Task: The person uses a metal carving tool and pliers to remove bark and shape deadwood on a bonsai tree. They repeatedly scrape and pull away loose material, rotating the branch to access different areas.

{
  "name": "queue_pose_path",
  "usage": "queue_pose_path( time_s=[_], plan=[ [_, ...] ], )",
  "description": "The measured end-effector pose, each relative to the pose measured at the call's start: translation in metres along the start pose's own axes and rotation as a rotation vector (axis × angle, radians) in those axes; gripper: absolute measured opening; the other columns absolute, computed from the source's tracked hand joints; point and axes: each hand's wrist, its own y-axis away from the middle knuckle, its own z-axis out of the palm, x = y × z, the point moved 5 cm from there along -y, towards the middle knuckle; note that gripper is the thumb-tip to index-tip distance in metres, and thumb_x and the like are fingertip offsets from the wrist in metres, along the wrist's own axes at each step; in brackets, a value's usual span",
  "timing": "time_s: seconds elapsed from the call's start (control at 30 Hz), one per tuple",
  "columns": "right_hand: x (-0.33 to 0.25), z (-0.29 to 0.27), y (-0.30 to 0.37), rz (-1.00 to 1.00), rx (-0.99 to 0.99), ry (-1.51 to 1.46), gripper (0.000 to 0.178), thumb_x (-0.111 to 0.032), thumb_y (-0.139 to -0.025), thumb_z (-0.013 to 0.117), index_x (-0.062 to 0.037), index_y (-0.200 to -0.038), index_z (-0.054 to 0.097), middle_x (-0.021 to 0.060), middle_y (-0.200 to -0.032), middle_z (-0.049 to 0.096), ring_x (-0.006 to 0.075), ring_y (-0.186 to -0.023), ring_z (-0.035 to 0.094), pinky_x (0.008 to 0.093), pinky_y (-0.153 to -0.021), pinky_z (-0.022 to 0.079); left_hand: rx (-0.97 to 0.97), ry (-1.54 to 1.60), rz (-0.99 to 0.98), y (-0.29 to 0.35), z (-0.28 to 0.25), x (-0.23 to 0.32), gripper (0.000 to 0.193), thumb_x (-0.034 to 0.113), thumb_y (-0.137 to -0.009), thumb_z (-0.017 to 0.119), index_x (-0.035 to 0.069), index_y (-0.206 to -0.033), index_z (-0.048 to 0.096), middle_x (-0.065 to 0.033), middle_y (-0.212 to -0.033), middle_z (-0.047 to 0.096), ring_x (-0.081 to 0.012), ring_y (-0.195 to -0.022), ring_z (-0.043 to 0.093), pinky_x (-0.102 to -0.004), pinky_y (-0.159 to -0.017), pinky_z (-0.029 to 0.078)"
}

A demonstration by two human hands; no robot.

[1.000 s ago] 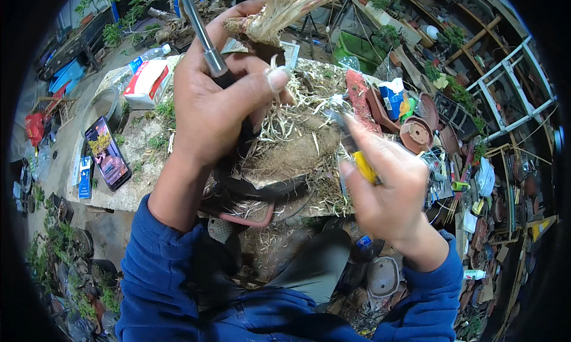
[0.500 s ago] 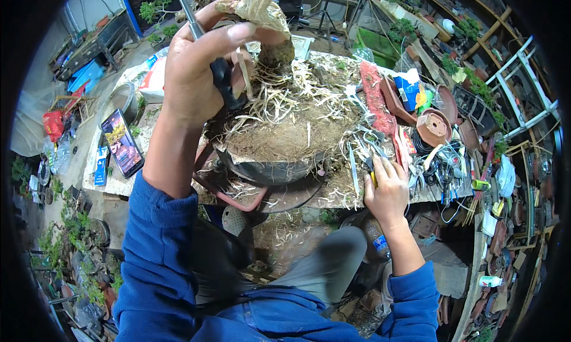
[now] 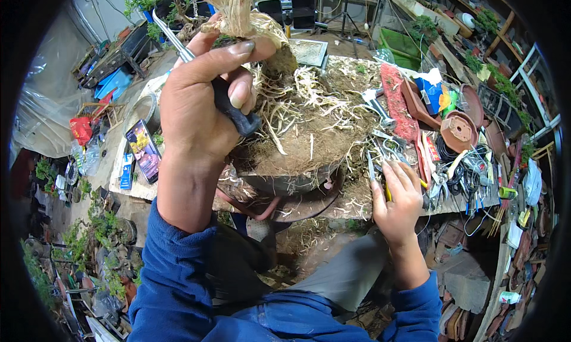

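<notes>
My left hand [image 3: 199, 98] is closed around the black handle of a slim metal tool [image 3: 172, 38] with a pointed, curved tip, which slants up to the left. Its index finger reaches against the pale, stripped trunk [image 3: 241, 12] of a small tree. Below the trunk, pale roots [image 3: 315, 86] spread over a brown soil mass [image 3: 297, 146] in a dark round pot [image 3: 288, 182]. At the right of the table, my right hand [image 3: 397, 196] closes over a tool with yellow handles [image 3: 388, 193] among other metal tools; its working end is not clear.
A phone [image 3: 143, 150] leans at the table's left, near a round bucket [image 3: 143, 111]. On the right lie a red textured strip [image 3: 399, 104], terracotta pots [image 3: 458, 129] and a clutter of pliers and cables [image 3: 455, 178]. A green bin [image 3: 401, 47] stands behind.
The whole view has shifted, with the table further right. The tool in my left hand has tilted further left, showing its tip. My right hand's fingers have drawn in around the yellow handles.
</notes>
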Motion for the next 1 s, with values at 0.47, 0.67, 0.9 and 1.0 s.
queue_pose_path(
  time_s=[0.47, 0.67, 0.9, 1.0],
  plan=[
    [-0.153, 0.005, -0.173, -0.191, 0.271, -0.454, 0.016, -0.013, -0.09, 0.073, 0.0006, -0.095, 0.079, 0.0196, -0.072, 0.07, 0.0324, -0.062, 0.07, 0.0371, -0.058, 0.053, 0.095, 0.22, 0.133, 0.035, -0.023, -0.019, 0.051, 0.009, -0.1, 0.054, -0.005, -0.148, 0.047, -0.0126, -0.074, 0.066, -0.0132, -0.044, 0.048, -0.0285, -0.039, 0.043],
    [-0.178, 0.005, -0.188, -0.305, 0.466, -0.189, 0.024, -0.019, -0.081, 0.067, -0.003, -0.062, 0.066, 0.0168, -0.059, 0.064, 0.0341, -0.053, 0.068, 0.0408, -0.052, 0.056, 0.015, 0.282, 0.163, 0.034, -0.02, -0.021, 0.047, 0.007, -0.098, 0.057, -0.006, -0.143, 0.049, -0.0148, -0.069, 0.064, -0.0157, -0.045, 0.049, -0.0298, -0.042, 0.043],
    [-0.175, 0.007, -0.193, -0.29, 0.467, -0.389, 0.017, -0.007, -0.082, 0.064, 0.002, -0.067, 0.064, 0.0196, -0.059, 0.06, 0.0356, -0.051, 0.058, 0.0412, -0.052, 0.047, -0.026, 0.337, 0.155, 0.036, -0.019, -0.022, 0.046, 0.005, -0.098, 0.059, -0.008, -0.141, 0.049, -0.0161, -0.072, 0.067, -0.0153, -0.044, 0.049, -0.0298, -0.042, 0.043],
    [-0.167, 0.014, -0.192, -0.135, 0.396, -0.656, 0.02, -0.006, -0.083, 0.062, 0.0049, -0.066, 0.062, 0.0106, -0.054, 0.054, 0.016, -0.05, 0.05, 0.0339, -0.05, 0.04, -0.019, 0.318, 0.165, 0.036, -0.019, -0.021, 0.046, 0.004, -0.097, 0.06, -0.008, -0.141, 0.049, -0.0165, -0.075, 0.068, -0.0151, -0.045, 0.05, -0.029, -0.043, 0.044]
  ],
)
